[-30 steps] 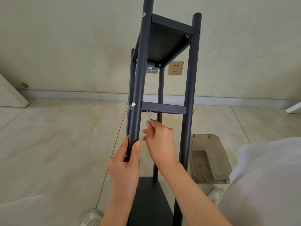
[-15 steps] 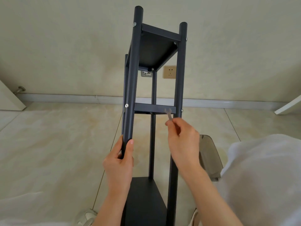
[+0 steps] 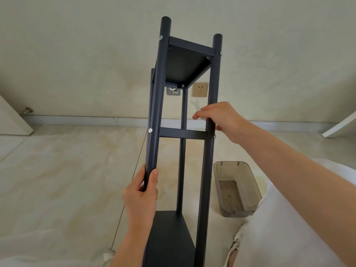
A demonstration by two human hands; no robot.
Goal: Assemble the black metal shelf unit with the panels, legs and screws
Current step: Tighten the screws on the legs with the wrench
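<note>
While my left hand [image 3: 141, 195] grips the near-left leg [image 3: 154, 116] of the shelf unit [image 3: 185, 132], thumb and fingers curled round the tube below the middle crossbar [image 3: 182, 133], my right hand [image 3: 219, 117] sits higher, at the near-right leg [image 3: 211, 132], just above where that crossbar meets it. The right fingers are curled and pinch a small wrench [image 3: 196, 105], whose open end pokes up above the knuckles; whether the hand also touches the leg I cannot tell.

The unit stands on the floor [image 3: 67, 180] directly ahead of me, long axis running up and away from the hands. Top panel [image 3: 185, 66] and bottom panel [image 3: 169, 237] are both mounted between the legs.

Key relation: the screw [image 3: 214, 136] on the outer face of the right leg lies just below and beside the right hand, well apart from the left. Judgement: the right hand is the nearer one for tightening it, with the wrench dropping slightly down and outward while the left steadies the frame. A matching screw head [image 3: 150, 130] shows on the left leg at crossbar height.

A clear plastic bin [image 3: 237, 187] stands on the floor to the right of the unit; a wall socket [image 3: 200, 90] shows behind.
</note>
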